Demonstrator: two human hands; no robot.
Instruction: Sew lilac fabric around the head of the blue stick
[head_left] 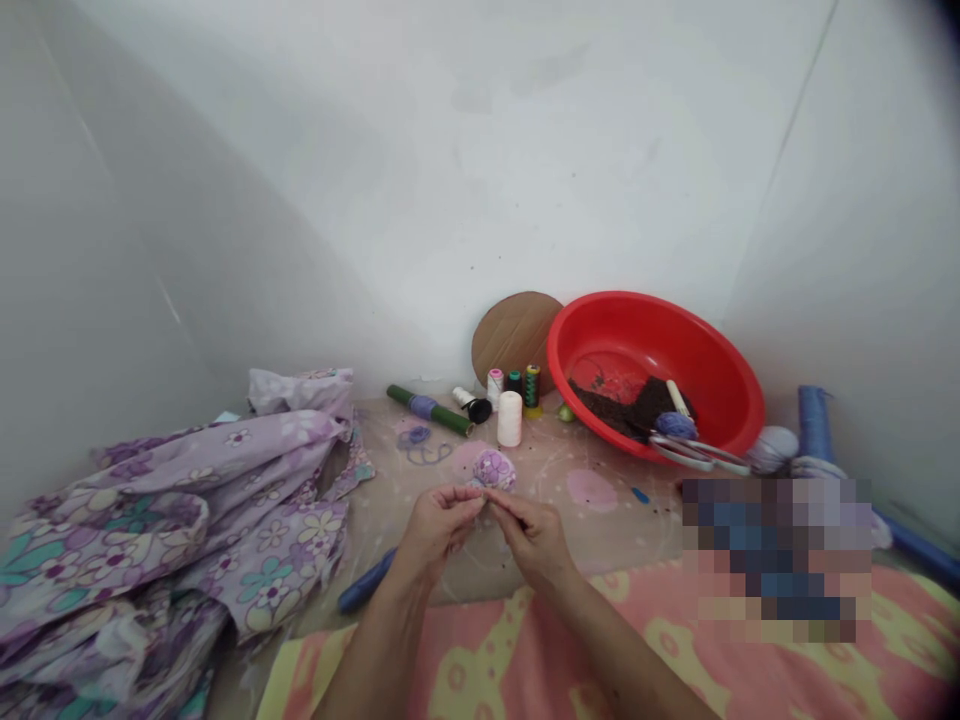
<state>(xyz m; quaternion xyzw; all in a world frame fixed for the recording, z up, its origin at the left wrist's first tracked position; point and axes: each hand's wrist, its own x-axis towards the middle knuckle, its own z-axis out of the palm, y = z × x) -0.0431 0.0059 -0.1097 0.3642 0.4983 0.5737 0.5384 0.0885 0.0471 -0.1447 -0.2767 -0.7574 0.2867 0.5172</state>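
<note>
My left hand (444, 520) and my right hand (531, 530) meet at the fingertips in the middle of the head view, both pinched closed. Whatever lies between the fingertips is too small to make out. Just beyond them sits a small bundle of purple floral cloth (493, 468); whether it touches my fingers I cannot tell. Behind it stands a white spool of thread (509, 419). To the left, a length of loose purple yarn (424, 447) lies on the table. A blue rod-like thing (367, 583) is partly hidden by my left forearm.
Crumpled floral fabric (262, 530) covers the left side. A green tube wound with purple yarn (431, 410) and several small spools lie at the back. Against the wall, a red basin (724, 350) tilts beside a cardboard disc (506, 335). A pink-and-yellow cloth (487, 660) spreads in front.
</note>
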